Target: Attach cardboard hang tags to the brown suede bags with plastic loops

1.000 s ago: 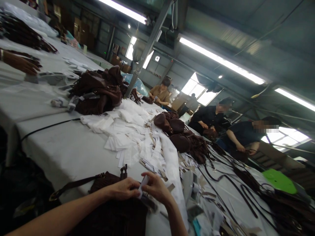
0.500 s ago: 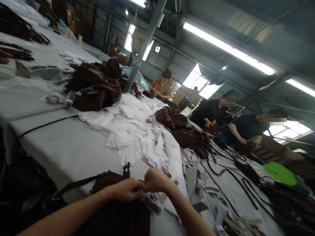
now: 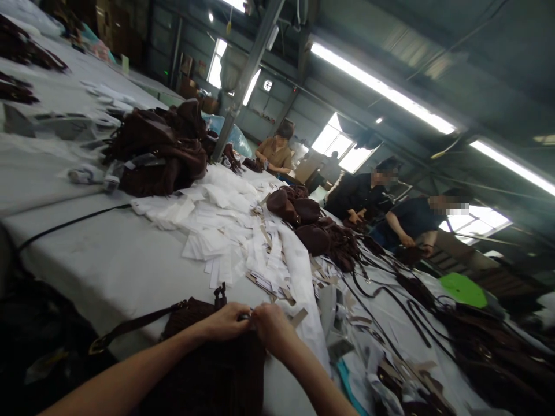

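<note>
Two hands' fingertips are pressed together, left hand (image 3: 228, 322) against right hand (image 3: 271, 326), pinched on the top edge of a dark brown woven leather bag (image 3: 206, 372) at six o'clock; loose white paper slips (image 3: 225, 231) are heaped at twelve. Handling appears unfinished.

L hand (image 3: 228, 322) curled | R hand (image 3: 271, 330) knuckles up | grips pinched, tips touching
</note>
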Motion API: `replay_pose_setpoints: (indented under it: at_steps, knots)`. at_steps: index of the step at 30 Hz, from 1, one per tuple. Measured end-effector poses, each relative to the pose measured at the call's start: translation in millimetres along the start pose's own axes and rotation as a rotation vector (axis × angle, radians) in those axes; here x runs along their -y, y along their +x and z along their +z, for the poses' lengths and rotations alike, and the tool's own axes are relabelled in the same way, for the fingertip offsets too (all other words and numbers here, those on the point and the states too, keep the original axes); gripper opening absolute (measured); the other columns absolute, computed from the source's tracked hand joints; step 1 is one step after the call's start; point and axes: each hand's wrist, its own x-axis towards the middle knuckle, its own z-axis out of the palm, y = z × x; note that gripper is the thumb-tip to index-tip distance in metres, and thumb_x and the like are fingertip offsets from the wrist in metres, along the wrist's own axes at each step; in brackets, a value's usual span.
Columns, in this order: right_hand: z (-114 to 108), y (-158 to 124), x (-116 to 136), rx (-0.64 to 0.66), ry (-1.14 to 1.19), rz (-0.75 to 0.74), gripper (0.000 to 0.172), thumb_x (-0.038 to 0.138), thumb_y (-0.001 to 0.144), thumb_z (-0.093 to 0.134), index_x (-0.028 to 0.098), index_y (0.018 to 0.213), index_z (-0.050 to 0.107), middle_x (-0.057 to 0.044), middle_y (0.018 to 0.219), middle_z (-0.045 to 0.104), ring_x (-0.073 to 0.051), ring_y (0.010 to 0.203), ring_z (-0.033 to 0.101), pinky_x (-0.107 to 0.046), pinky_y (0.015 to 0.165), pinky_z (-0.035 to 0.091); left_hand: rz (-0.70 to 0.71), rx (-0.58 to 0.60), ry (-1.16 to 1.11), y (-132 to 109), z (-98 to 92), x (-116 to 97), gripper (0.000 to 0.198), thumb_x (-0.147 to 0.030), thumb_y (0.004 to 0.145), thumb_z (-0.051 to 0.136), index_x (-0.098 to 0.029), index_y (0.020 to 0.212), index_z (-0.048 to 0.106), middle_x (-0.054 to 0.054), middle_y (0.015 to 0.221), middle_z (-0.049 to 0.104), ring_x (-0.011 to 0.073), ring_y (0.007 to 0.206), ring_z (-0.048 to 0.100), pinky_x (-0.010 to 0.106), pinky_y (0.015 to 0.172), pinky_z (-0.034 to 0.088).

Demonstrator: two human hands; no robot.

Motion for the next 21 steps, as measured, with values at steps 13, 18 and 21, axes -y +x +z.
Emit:
replay_pose_setpoints:
  at_steps: [13, 18, 21]
  knots:
    - [52.9, -28.8, 3.3, -0.554, -0.186, -0.094, 0.041, -0.002, 0.080, 0.043, 0.008, 0.118, 0.057, -0.016, 0.113, 0.067, -0.023, 0.093, 0.065, -0.033, 0.080, 0.055, -0.347, 0.054, -0.511, 6.0, 5.3, -1.9, 0.038, -0.054, 0.067, 0.058, -0.018, 0.067, 0.046, -0.007, 0.054, 0.043, 0.0016, 0.034, 0.022, 0.016, 0.031, 0.013]
    - [83.3, -28.1, -13.6, -0.750, -0.068, -0.192, 0.045, 0.002, 0.085, 0.036, 0.008, 0.127, 0.051, -0.018, 0.122, 0.063, -0.021, 0.102, 0.065, -0.032, 0.080, 0.057, -0.296, 0.021, -0.564, 10.6, 8.2, 8.2, 0.044, -0.056, 0.065, 0.068, -0.018, 0.069, 0.046, -0.008, 0.056, 0.046, -0.0006, 0.031, 0.021, 0.016, 0.028, 0.010]
    - [84.8, -36.2, -12.8, -0.875, 0.138, -0.103, 0.033, 0.013, 0.089, 0.046, 0.013, 0.120, 0.058, -0.015, 0.117, 0.066, -0.021, 0.101, 0.065, -0.033, 0.083, 0.055, -0.244, -0.027, -0.567, 12.5, 10.4, 11.9, 0.044, -0.058, 0.067, 0.066, -0.018, 0.068, 0.046, -0.008, 0.055, 0.047, -0.0004, 0.029, 0.022, 0.015, 0.026, 0.014]
